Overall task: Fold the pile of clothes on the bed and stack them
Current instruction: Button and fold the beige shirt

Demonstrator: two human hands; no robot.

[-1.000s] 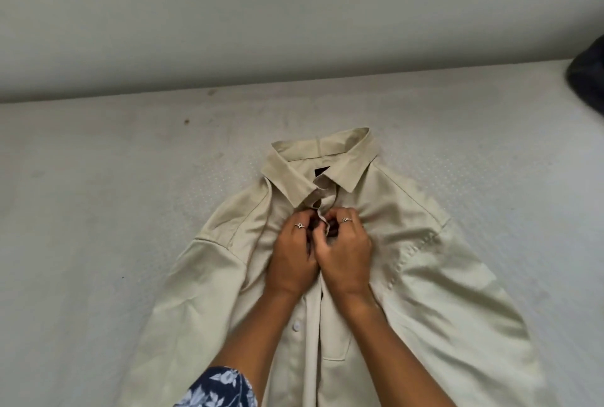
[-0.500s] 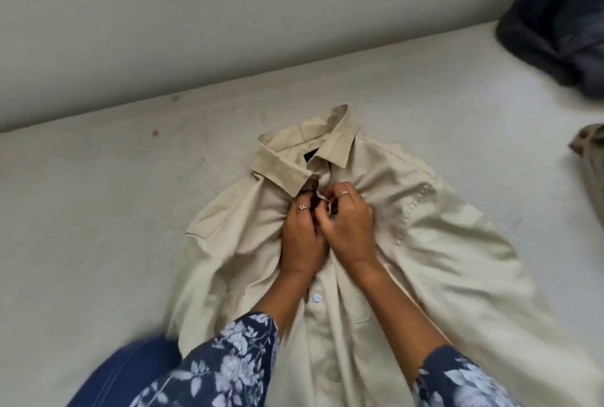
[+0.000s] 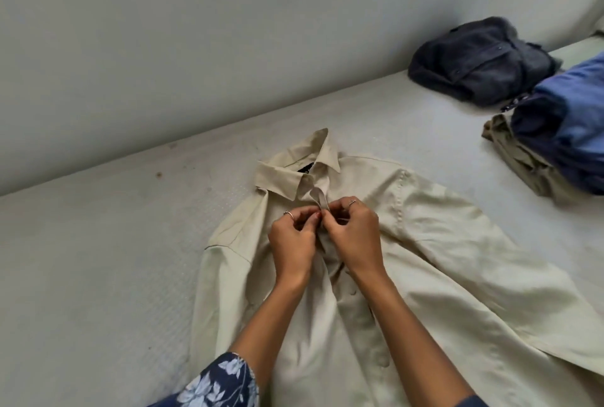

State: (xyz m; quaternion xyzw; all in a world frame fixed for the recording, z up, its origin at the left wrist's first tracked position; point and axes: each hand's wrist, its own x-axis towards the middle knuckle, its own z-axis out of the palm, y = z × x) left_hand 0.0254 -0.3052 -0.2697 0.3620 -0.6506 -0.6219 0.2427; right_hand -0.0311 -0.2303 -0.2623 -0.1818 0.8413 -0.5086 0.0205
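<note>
Placket flap now lifted from beige shirt (image 3: 441,243) on bed (image 3: 114,259); our left hand (image 3: 294,240) and right hand (image 3: 354,233) together, pinching it below collar. We judge buttoning ongoing, folding waits.

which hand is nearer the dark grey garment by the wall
Right. The right hand pinches the beige shirt placket, on the side toward the dark grey garment; the left hand sits just beyond.
</note>
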